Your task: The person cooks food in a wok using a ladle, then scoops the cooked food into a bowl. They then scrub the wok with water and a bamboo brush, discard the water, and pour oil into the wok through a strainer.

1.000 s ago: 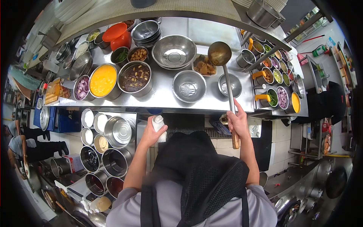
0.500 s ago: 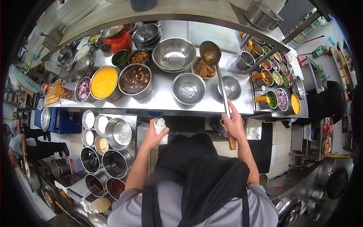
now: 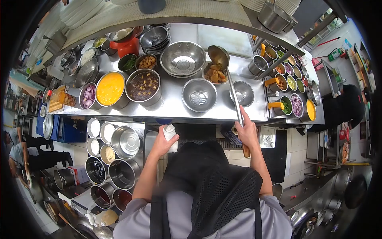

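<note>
My right hand [image 3: 247, 133] is wrapped around the shaft of a long metal ladle [image 3: 234, 95] with a wooden handle end. The ladle's bowl is tilted over the far part of a small bowl of brown chunky food [image 3: 215, 75], and brown pieces lie at its lower lip. In my left hand [image 3: 162, 142] is a folded white cloth [image 3: 170, 133], held in front of the counter's edge. Closer to me than the food bowl stand a metal bowl [image 3: 199, 95] and a smaller metal bowl [image 3: 242, 94], the latter beside the ladle shaft.
A colander [image 3: 183, 59], a pot of dark broth [image 3: 143, 88] and a pot of yellow liquid [image 3: 111, 89] stand on the steel counter [image 3: 171, 110]. An overhead shelf [image 3: 191, 16] crosses the back. Several pots fill a lower stand [image 3: 141, 126] at left. Other people are at both sides.
The ladle's bowl has tipped further and shifted slightly left over the food bowl, where more brown pieces now show. My left hand still grips the cloth, almost unmoved.
</note>
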{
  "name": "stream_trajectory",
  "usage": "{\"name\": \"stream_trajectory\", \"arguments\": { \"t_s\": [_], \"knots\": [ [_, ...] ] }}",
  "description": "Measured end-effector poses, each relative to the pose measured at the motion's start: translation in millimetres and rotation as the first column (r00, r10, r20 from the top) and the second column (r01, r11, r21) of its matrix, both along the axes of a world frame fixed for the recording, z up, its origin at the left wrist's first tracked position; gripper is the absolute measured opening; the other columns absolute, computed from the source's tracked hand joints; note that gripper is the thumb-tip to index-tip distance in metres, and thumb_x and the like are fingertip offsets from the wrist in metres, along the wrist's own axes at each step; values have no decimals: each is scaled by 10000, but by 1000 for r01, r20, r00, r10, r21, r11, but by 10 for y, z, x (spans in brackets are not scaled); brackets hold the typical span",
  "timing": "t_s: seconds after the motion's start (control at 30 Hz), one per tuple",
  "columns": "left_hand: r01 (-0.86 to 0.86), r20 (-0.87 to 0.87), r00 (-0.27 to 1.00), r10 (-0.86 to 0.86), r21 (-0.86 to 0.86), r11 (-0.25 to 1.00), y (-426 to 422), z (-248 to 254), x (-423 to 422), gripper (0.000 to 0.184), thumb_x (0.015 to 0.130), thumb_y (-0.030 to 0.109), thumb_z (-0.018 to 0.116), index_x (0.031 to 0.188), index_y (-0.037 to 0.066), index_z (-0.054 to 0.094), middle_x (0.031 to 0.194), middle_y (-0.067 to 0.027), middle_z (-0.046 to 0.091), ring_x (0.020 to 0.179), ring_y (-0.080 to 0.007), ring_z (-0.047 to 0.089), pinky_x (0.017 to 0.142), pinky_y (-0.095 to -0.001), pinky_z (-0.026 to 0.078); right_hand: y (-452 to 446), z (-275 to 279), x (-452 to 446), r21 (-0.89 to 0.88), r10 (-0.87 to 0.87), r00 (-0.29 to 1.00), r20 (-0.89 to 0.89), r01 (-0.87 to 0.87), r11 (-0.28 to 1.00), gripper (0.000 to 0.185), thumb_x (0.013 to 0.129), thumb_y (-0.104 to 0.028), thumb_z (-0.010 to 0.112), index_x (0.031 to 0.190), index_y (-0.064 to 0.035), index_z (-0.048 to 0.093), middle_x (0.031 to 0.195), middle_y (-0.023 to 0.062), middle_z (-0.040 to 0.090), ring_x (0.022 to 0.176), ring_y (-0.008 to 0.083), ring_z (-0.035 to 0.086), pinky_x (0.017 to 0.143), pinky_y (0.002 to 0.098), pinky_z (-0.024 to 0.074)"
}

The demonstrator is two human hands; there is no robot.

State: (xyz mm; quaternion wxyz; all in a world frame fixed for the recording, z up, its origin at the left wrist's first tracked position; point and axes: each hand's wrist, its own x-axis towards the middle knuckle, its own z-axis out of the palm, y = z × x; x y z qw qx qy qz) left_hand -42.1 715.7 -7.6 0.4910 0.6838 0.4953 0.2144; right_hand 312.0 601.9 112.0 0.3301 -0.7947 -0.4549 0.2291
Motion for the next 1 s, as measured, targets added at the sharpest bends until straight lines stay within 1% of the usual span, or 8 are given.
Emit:
{"name": "stream_trajectory", "arguments": {
  "t_s": [0.27,0.37,0.43,0.57,0.63,0.7,0.83,1.0],
  "knots": [
    [5,-22,1000,-5,-22,1000,16,42,64,770,855,391,810,1374,-2,399,1190,-212,656,1129,-329,652,971,-419,503,-34,-18,-37,-51,-49,988,-143,42,998,682,934,-73,597,1574,-131,369,705,217,646,511,206,619,567,379,517],
    [0,51,999,-1,6,1000,25,-83,67,742,866,364,811,1369,2,403,1183,-188,648,1098,-292,653,957,-408,512,-33,-116,-30,30,-60,990,-124,64,997,679,945,-79,592,1583,-133,364,589,60,578,444,125,534,461,318,459],
    [-24,160,987,32,-56,998,17,-147,77,719,870,339,816,1363,10,410,1177,-159,637,1074,-251,645,949,-393,518,-21,-167,-2,49,-108,910,-401,138,989,688,958,-80,601,1591,-145,339,604,35,549,422,106,484,417,294,416],
    [-91,291,946,144,-187,978,-27,-81,92,656,897,265,803,1367,28,412,1183,-109,608,1052,-178,619,941,-354,525,-14,-68,67,65,-108,566,-817,276,959,616,1019,-84,532,1588,-173,313,658,-7,470,395,55,397,355,234,350],
    [-136,407,871,276,-340,930,-92,-157,63,588,915,221,781,1356,35,440,1161,-94,623,1032,-167,631,917,-343,540,-138,-158,295,151,96,197,-976,287,946,537,1050,-99,471,1562,-180,332,691,-5,450,384,54,382,336,239,359],
    [-81,497,783,374,-515,853,-177,31,73,434,948,133,727,1314,50,509,1105,-72,659,981,-154,663,853,-329,574,-302,-286,509,184,256,-205,-945,316,931,439,1101,-143,363,1535,-206,340,716,-16,394,373,45,365,324,236,351],
    [-111,573,659,486,-565,817,-510,263,42,387,976,95,659,1336,51,526,1145,-92,678,1013,-197,691,846,-347,596,-470,-340,675,218,255,-415,-873,135,966,474,1105,-174,365,1565,-260,289,713,-16,387,373,47,361,346,244,374],
    [-333,584,432,687,-605,723,-1379,383,-11,664,881,59,663,1489,28,398,1370,-178,592,1236,-332,614,1090,-469,476,-170,-275,799,333,80,-547,-833,-380,863,679,1069,-130,454,1639,-300,127,691,23,409,371,56,347,353,255,344]
  ]
}}
